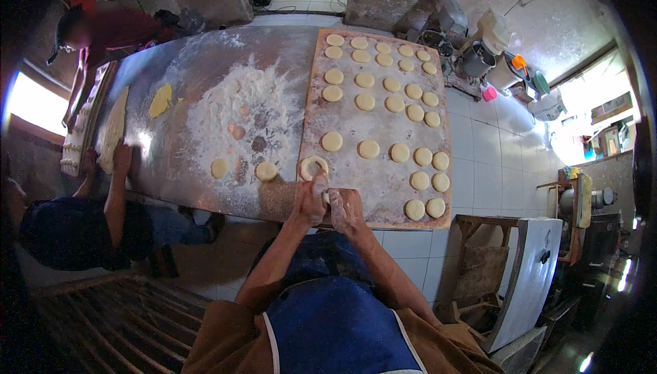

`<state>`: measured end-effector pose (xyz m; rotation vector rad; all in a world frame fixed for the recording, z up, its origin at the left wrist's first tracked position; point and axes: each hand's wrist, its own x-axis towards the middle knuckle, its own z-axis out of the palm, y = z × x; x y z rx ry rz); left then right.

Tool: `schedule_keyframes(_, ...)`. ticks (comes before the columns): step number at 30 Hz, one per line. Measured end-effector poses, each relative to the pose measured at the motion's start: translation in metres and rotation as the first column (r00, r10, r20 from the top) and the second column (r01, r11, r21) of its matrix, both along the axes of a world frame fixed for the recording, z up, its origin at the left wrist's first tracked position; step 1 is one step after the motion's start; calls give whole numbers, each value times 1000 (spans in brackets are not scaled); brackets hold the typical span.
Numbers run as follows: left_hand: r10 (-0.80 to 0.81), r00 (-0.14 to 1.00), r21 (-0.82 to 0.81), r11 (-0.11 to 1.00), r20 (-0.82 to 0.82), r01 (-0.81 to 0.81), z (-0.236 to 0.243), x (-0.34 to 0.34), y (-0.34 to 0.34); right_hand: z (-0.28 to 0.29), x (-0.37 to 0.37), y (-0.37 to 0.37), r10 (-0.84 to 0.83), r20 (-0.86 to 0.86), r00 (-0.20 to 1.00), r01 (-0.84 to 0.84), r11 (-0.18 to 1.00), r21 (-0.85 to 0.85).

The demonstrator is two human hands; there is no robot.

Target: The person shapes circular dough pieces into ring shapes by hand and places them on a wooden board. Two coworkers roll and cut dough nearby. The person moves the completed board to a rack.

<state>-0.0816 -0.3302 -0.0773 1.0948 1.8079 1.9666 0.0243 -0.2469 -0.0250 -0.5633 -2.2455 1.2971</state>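
Observation:
A pale ring of dough (305,169) with a hole in its middle is at the left edge of a floured board (383,124), against the fingertips of my left hand (312,199). Those fingers are closed at its near side and partly cover it. Beside it, almost touching, my right hand (346,210) is curled closed. A small pale bit shows between the two hands; I cannot make out what it is. Rows of round flat dough pieces (369,149) lie on the board. Two more dough rounds (265,171) rest on the metal table just left of it.
Loose flour (236,93) covers the middle of the metal table (171,175). Farther left are a yellow lump (161,100) and a long dough strip (115,127) under a co-worker's hands (122,156). Another person stands by a tray (81,131). A wooden-legged stand (534,271) is at right.

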Motion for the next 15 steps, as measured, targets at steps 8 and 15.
schedule_keyframes(8,7,934,-281,954,356,100,14,13,16,12,14,3,-148,119,982,190,804,-563)
schedule_keyframes(15,38,970,-545,821,-240,-167,43,3,45,32,21,36,-250,171,953,273,954,-126)
